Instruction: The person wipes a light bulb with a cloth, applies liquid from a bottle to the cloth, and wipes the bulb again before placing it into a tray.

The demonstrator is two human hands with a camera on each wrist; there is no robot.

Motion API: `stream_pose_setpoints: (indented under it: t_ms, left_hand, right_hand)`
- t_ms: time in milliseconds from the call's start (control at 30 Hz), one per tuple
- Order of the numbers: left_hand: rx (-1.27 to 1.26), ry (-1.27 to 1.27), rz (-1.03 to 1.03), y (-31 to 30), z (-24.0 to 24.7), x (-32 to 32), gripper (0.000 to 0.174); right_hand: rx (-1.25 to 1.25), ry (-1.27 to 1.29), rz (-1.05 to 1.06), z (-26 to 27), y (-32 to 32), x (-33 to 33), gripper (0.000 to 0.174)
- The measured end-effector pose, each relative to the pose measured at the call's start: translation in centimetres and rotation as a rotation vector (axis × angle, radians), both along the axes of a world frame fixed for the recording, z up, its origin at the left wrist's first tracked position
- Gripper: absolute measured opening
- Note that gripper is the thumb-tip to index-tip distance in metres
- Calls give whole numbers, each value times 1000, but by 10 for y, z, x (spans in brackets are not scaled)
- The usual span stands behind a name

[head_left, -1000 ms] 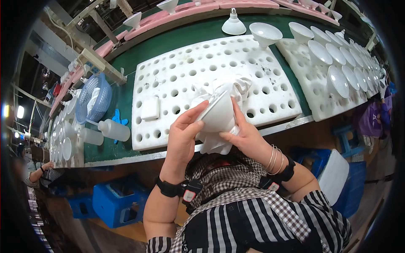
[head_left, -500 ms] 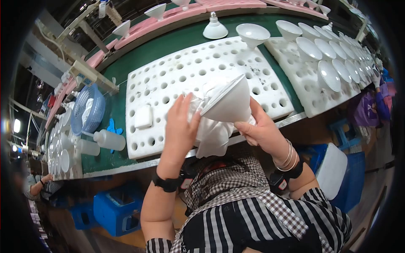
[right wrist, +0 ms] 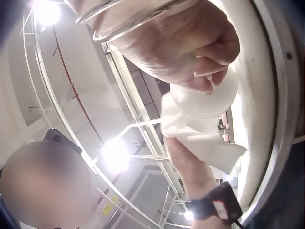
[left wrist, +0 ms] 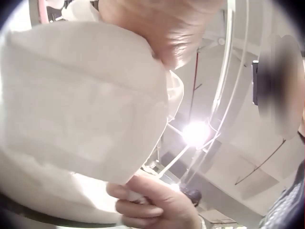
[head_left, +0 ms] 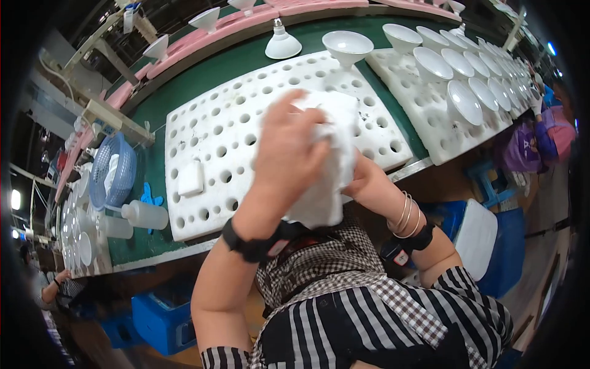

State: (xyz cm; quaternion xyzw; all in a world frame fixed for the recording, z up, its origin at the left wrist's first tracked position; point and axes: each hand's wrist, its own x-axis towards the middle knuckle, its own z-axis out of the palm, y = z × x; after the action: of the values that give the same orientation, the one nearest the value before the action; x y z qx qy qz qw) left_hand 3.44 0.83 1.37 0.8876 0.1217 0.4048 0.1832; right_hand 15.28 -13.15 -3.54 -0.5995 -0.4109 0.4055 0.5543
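Observation:
In the head view, my left hand [head_left: 292, 150] grips a white cloth [head_left: 338, 117] with bent fingers, blurred by motion. The cloth drapes over a white cone-shaped lamp shell [right wrist: 205, 102] and hides most of it in the head view. My right hand [head_left: 375, 187] holds the shell at its narrow end, fingers curled round it in the right wrist view. From the left wrist, the cloth [left wrist: 86, 105] fills much of the view, with the right hand [left wrist: 162, 205] beyond it. Both hands are above the near edge of a white foam board [head_left: 203, 141] full of holes.
A lamp with a screw base [head_left: 283, 44] stands behind the board. One open shell [head_left: 348, 44] sits at its far corner, and many more shells [head_left: 464, 101] fill the right-hand board. A small white block [head_left: 191, 179], a bottle [head_left: 146, 215] and a blue basket [head_left: 114, 172] are on the left.
The shell's rim and side were in plain sight; now cloth covers them. My left hand has moved from beside the rim up over the cloth. The right hand keeps its hold.

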Motion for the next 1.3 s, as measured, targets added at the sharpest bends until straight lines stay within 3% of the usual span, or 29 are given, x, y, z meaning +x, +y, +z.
stream_pose_setpoints:
  t_ms: [67,167,233,367,400,433,467,533,567,700,733,800,833,933,1000,1133,1233,1300]
  left_hand:
    - [91,196,-8,-3,-4,13,22]
    - [-24,41,55,1,-19,11,21]
    - [18,-43,68,-4,-31,2,23]
    - [27,-208,69,-6,-58,-28,29]
    - [1,-273,66,-10,-65,-33,30]
    - [-19,-305,93,-12,-72,-37,27]
    - [-11,-305,88,-15,-81,-42,27]
    - [19,49,266,-23,-95,-51,21]
    - [23,177,317,-26,-88,-52,21]
    - [-118,198,445,-6,-78,-55,27]
    - [-217,-55,487,-3,-73,-52,32]
    - [-148,-253,426,10,-50,-50,36]
    - [-152,-249,428,8,-36,-44,36]
    - [129,-88,79,-9,-1,-5,30]
    - [195,129,105,-16,-1,13,26]
    - [82,1,60,-9,-28,11,23]
    - [114,48,125,-6,-64,-19,22]
    - [76,184,277,-3,-76,-26,18]
  right_hand:
    - [-127,-172,8,4,3,1,72]
    - [-235,195,25,14,2,3,70]
    - [-202,278,36,11,0,6,73]
    - [-28,5,72,-20,3,5,83]
    - [5,-116,53,-4,8,-3,86]
    - [-260,11,76,25,0,-2,85]
    - [-251,10,73,20,0,5,85]
    - [-195,474,138,4,-2,20,83]
    - [-192,482,122,5,-1,17,79]
    - [-195,562,101,1,-3,22,70]
    - [-189,567,97,2,-4,22,70]
    - [-182,583,127,7,-8,22,68]
    - [-187,586,127,7,-8,20,68]
    - [-242,523,87,5,-4,15,62]
    - [-267,612,139,-1,-5,21,56]
    - [-301,732,157,-7,-4,36,48]
    - [-245,812,162,-9,-1,49,37]
    - [-231,831,171,-8,-3,50,29]
